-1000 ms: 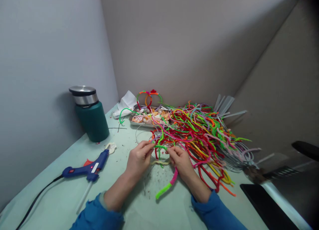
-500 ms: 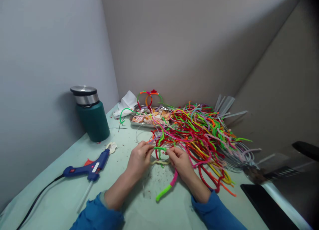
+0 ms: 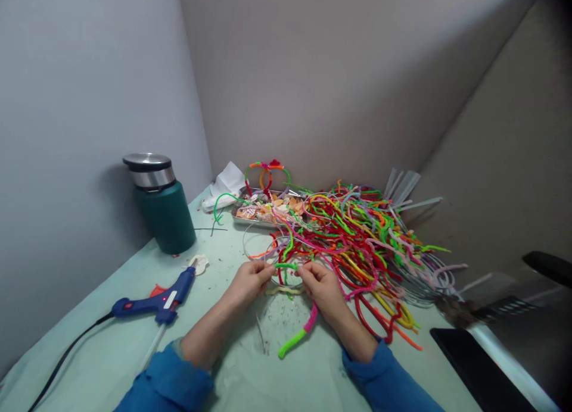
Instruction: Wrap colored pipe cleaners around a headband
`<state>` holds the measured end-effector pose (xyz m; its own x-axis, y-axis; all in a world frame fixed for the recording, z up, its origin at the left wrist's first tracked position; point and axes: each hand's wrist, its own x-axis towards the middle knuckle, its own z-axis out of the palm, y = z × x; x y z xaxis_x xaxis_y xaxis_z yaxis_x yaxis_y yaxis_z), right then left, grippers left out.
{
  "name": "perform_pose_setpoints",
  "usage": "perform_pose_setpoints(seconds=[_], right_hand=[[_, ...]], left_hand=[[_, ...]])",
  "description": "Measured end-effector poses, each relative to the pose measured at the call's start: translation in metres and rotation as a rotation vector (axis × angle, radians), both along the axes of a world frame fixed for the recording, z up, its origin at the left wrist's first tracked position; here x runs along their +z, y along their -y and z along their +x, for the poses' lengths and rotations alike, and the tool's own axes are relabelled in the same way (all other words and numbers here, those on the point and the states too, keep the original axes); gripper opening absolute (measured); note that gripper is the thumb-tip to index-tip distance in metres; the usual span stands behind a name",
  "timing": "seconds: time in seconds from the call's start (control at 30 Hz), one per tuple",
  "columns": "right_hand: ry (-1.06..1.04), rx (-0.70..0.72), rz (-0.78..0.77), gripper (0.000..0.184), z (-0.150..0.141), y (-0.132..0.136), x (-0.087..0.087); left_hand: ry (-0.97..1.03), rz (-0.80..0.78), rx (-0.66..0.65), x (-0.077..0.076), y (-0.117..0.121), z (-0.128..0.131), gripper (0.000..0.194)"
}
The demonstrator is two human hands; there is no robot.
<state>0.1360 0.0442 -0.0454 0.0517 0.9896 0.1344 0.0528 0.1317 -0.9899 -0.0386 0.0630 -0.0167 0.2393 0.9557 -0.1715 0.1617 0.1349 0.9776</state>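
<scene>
Between my two hands a short stretch of green pipe cleaner (image 3: 286,266) runs level above the table. My left hand (image 3: 251,279) pinches its left end between thumb and fingertips. The fingertips of my right hand (image 3: 320,283) are closed on its right end. From under my right hand a pink and bright-green wrapped strip (image 3: 298,336) curves down toward the table; whether it joins the green piece is hidden. Just beyond the hands lies a cream pipe cleaner (image 3: 285,290).
A large tangle of coloured pipe cleaners (image 3: 357,239) spreads to the right. Behind stands a metal tray (image 3: 254,223) of small pieces, with wrapped hoops (image 3: 268,177) behind. At left are a blue glue gun (image 3: 156,302) and a green bottle (image 3: 165,215); a black object (image 3: 473,364) lies at right.
My left hand has shifted slightly down and its wrist has swung left, fingers still pinching the green pipe cleaner. My right hand has stayed nearly still.
</scene>
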Motion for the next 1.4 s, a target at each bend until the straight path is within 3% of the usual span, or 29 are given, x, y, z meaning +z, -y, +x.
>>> perform_pose_setpoints(seconds=[0.17,0.5,0.73,0.9,1.2,1.4], right_hand=[[0.003,0.012,0.020,0.029,0.001,-0.001,-0.002],[-0.060,0.015,-0.048,0.027,0.001,-0.003,-0.003],[-0.058,0.003,-0.047,0.028,0.000,-0.002,-0.003],[-0.046,0.001,-0.044,0.026,0.000,-0.002,-0.004],[-0.037,-0.005,-0.035,0.024,0.000,-0.003,-0.005],[0.006,-0.013,-0.020,0.024,0.000,-0.002,-0.002]], left_hand=[[0.175,-0.102,-0.101,-0.001,0.001,-0.001,0.034],[-0.068,0.128,-0.087,0.006,-0.002,-0.004,0.028],[-0.383,0.532,-0.024,-0.001,-0.002,-0.006,0.018],[-0.532,0.674,0.016,-0.006,-0.003,-0.007,0.022],[-0.500,0.722,0.096,-0.009,-0.002,-0.007,0.017],[-0.340,0.527,0.144,-0.003,-0.002,-0.005,0.014]])
